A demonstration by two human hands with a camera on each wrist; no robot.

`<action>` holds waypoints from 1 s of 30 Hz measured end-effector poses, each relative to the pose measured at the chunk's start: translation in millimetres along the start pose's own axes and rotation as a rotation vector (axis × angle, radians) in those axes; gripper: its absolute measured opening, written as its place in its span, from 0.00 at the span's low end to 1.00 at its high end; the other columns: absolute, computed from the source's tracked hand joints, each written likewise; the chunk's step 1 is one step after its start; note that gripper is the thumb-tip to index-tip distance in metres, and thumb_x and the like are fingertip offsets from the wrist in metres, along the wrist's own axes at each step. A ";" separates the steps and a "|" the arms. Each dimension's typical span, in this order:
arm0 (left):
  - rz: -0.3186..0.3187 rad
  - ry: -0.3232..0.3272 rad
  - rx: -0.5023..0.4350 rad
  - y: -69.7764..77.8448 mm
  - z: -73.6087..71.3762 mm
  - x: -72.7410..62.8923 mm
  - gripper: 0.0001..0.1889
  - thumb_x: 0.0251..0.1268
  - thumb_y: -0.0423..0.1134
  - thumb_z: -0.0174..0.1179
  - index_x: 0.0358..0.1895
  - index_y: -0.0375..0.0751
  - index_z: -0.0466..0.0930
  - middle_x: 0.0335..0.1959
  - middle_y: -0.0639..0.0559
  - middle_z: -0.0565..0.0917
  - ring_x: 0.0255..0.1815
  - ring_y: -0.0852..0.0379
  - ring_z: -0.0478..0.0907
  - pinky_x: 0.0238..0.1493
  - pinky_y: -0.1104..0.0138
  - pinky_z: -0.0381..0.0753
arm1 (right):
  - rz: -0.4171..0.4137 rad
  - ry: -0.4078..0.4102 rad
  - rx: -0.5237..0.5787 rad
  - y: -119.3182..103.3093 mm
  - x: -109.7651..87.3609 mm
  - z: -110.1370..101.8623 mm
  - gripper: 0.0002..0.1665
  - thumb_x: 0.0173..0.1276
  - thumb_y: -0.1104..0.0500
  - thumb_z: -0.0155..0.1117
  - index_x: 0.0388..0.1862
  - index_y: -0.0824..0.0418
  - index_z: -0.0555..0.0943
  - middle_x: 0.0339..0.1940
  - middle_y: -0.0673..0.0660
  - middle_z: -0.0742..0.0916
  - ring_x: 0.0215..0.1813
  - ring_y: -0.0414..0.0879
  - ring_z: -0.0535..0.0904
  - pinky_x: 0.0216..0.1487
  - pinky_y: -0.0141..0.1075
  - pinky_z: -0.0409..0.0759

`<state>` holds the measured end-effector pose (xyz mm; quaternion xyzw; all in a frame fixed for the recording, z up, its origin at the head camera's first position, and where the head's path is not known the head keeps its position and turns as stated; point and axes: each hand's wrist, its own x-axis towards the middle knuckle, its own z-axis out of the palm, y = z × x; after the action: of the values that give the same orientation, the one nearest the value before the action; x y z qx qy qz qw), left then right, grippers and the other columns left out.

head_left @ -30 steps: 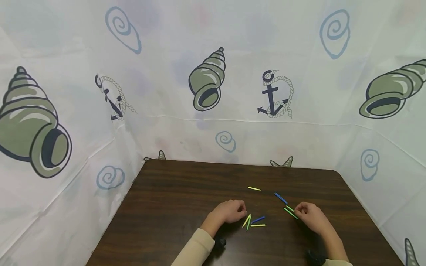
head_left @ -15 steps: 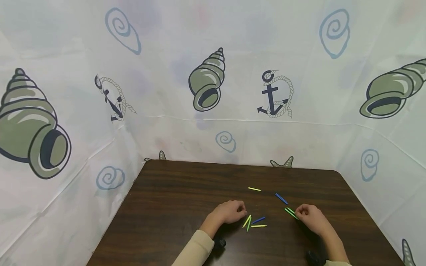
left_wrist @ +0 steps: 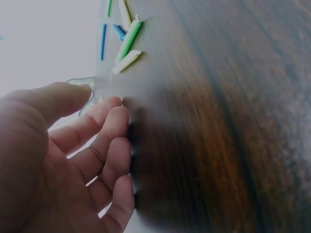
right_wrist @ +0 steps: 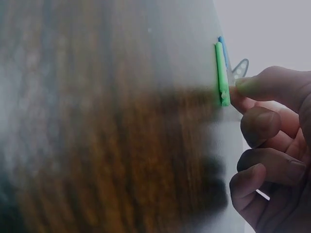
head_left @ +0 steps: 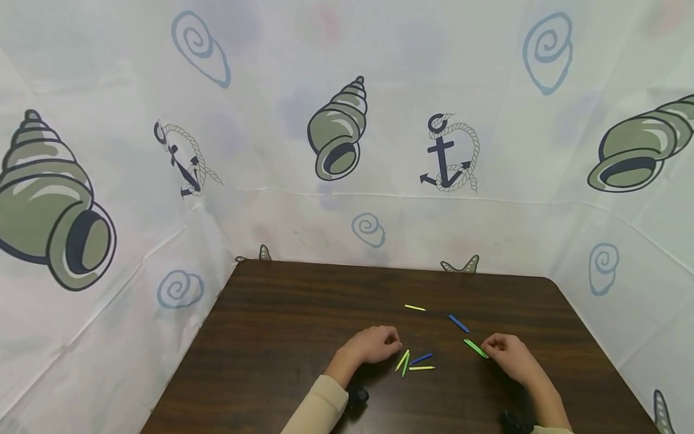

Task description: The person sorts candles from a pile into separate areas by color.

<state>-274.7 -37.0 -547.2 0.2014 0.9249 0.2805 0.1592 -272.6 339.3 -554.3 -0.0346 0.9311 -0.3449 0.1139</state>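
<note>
Two small green candles (head_left: 476, 348) lie side by side on the brown table. My right hand (head_left: 509, 358) is at their right side, its thumb and index fingertips right by the green candle (right_wrist: 221, 73) in the right wrist view. The other fingers are loosely curled with nothing in them. My left hand (head_left: 371, 345) rests on the table, fingers relaxed and holding nothing. Just right of it lie a yellow candle (head_left: 402, 360), a green candle (head_left: 405, 365), a blue candle (head_left: 420, 359) and another yellow candle (head_left: 422, 368).
Behind the green pair lie two blue candles (head_left: 458, 323) together. A lone yellow candle (head_left: 415, 308) is farther back to the left. White cloth (head_left: 271, 229) printed with shells and anchors hangs around the dark table (head_left: 282, 325).
The two green candles had a gap between them; now they lie against each other. My right hand has shifted very slightly towards me. The left hand has stayed still.
</note>
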 end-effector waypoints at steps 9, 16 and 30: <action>-0.006 0.004 0.020 5.6 -2.0 -3.4 0.07 0.79 0.52 0.61 0.45 0.57 0.84 0.36 0.64 0.83 0.34 0.64 0.76 0.42 0.65 0.78 | -0.012 0.011 0.014 -11.0 -0.6 4.8 0.14 0.83 0.53 0.61 0.48 0.63 0.86 0.41 0.55 0.88 0.37 0.46 0.76 0.37 0.40 0.75; -0.001 0.016 0.051 8.9 2.1 -4.1 0.06 0.78 0.52 0.63 0.45 0.57 0.84 0.33 0.65 0.82 0.31 0.64 0.75 0.38 0.66 0.76 | -0.079 0.000 0.068 -32.1 -0.6 13.8 0.10 0.79 0.56 0.65 0.44 0.64 0.84 0.29 0.52 0.79 0.29 0.43 0.71 0.31 0.36 0.70; 0.108 -0.027 0.083 33.9 4.5 4.1 0.06 0.75 0.48 0.70 0.45 0.55 0.83 0.33 0.64 0.77 0.31 0.66 0.72 0.33 0.68 0.72 | -0.080 0.037 0.076 -46.8 -2.1 20.2 0.10 0.81 0.57 0.63 0.46 0.63 0.85 0.26 0.50 0.76 0.27 0.42 0.69 0.31 0.35 0.68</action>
<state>-266.8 -7.3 -531.8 0.2612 0.9213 0.2474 0.1476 -266.5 291.3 -538.3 -0.0609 0.9171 -0.3850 0.0839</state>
